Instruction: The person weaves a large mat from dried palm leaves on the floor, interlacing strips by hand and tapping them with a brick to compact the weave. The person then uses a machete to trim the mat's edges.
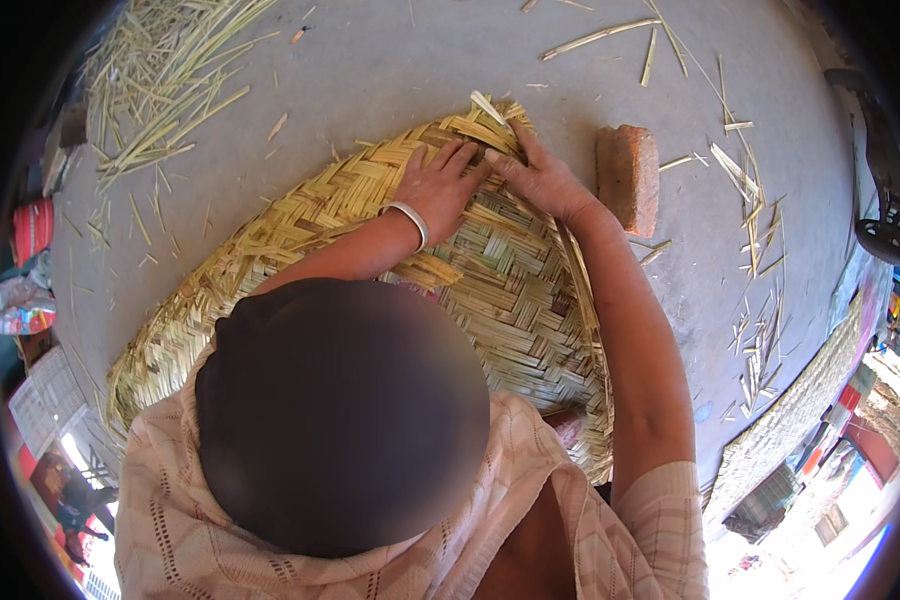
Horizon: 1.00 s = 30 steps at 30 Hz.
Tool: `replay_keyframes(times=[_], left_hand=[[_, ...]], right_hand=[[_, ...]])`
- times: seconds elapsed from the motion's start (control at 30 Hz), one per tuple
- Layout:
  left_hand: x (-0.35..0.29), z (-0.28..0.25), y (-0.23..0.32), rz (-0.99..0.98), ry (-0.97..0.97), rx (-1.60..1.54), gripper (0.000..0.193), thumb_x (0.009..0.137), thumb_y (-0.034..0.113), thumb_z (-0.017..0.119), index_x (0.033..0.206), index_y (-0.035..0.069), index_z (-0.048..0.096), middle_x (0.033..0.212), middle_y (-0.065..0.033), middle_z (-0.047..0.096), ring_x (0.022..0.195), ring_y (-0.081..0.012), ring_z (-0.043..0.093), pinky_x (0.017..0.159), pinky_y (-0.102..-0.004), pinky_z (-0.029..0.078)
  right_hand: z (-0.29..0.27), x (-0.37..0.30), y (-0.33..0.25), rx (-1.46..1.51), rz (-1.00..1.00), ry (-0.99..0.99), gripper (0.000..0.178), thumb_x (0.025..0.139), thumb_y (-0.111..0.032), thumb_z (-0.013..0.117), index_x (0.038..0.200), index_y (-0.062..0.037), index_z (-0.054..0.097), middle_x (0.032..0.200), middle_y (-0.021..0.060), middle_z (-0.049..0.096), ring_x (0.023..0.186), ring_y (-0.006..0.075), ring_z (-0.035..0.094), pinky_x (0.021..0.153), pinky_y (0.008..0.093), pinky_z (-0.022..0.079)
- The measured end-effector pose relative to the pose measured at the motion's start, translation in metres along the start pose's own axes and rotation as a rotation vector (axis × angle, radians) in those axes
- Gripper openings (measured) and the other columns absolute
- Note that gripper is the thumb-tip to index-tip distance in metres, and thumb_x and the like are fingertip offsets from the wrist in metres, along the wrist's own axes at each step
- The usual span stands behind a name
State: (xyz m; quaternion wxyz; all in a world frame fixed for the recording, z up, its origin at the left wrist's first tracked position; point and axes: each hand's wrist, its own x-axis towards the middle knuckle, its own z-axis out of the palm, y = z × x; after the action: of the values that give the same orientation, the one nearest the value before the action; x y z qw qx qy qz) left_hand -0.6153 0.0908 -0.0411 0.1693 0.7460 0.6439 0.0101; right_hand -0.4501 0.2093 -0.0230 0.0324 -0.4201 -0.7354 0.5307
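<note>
A woven straw mat point(515, 290) of flat yellow-green strips lies under my hands, its far edge curving up to a corner ahead of me. My left hand point(438, 190), with a pale bangle at the wrist, rests palm down on the weave, fingers stretched toward that corner. Close beside it, my right hand point(542, 182) grips the corner's right side, thumb on top and fingers reaching over the edge. The two hands nearly meet there. A loose folded strip point(488, 108) sticks up at the corner. Part of the mat is hidden beneath my head and body.
Right of the mat a red-brown brick point(627, 180) sits on the grey floor point(370, 60). A heap of loose straw strips point(160, 85) lies at the far left. Scattered strips point(755, 240) cover the right side, where another pale woven mat point(790, 430) stretches along the edge.
</note>
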Motion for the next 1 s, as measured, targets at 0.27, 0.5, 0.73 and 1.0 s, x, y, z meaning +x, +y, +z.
replay_keyframes(times=[0.27,0.5,0.73,1.0], left_hand=[[-0.001,0.003,-0.005,0.044,-0.022,-0.003,0.066,0.075,0.018,0.074,0.137,0.014,0.053,0.149,-0.0094,0.041,0.144,-0.033,0.032,0.114,-0.059,0.025],[-0.004,-0.007,0.002,0.103,-0.073,0.061,0.077,0.084,0.041,0.07,0.15,0.015,0.039,0.159,-0.0129,0.031,0.148,-0.0329,0.026,0.114,-0.0629,0.021],[0.005,0.008,0.008,0.144,0.179,0.143,0.041,0.089,0.023,0.059,0.124,0.002,0.059,0.136,-0.016,0.056,0.135,-0.035,0.046,0.111,-0.0522,0.035],[0.007,0.02,0.003,0.17,0.442,-0.035,0.033,0.085,0.009,0.055,0.115,-0.001,0.06,0.125,-0.0179,0.063,0.118,-0.0347,0.06,0.097,-0.0444,0.049]], right_hand=[[-0.005,0.004,-0.003,-0.092,0.03,-0.054,0.094,0.089,-0.058,0.063,0.154,-0.0003,0.026,0.152,0.0264,0.038,0.142,0.0365,0.037,0.116,0.0397,0.032],[0.001,0.0,-0.01,-0.244,0.028,-0.016,0.091,0.088,-0.054,0.065,0.152,-0.0018,0.029,0.152,0.0241,0.039,0.142,0.0373,0.037,0.117,0.0418,0.031],[0.006,0.001,-0.014,-0.447,-0.046,-0.012,0.076,0.091,-0.036,0.06,0.152,-0.0021,0.03,0.152,0.023,0.039,0.142,0.0359,0.036,0.116,0.041,0.032],[-0.012,0.01,-0.006,-0.197,-0.029,-0.089,0.061,0.096,-0.02,0.053,0.152,-0.0035,0.034,0.15,0.0222,0.044,0.139,0.0318,0.042,0.114,0.0349,0.033]])
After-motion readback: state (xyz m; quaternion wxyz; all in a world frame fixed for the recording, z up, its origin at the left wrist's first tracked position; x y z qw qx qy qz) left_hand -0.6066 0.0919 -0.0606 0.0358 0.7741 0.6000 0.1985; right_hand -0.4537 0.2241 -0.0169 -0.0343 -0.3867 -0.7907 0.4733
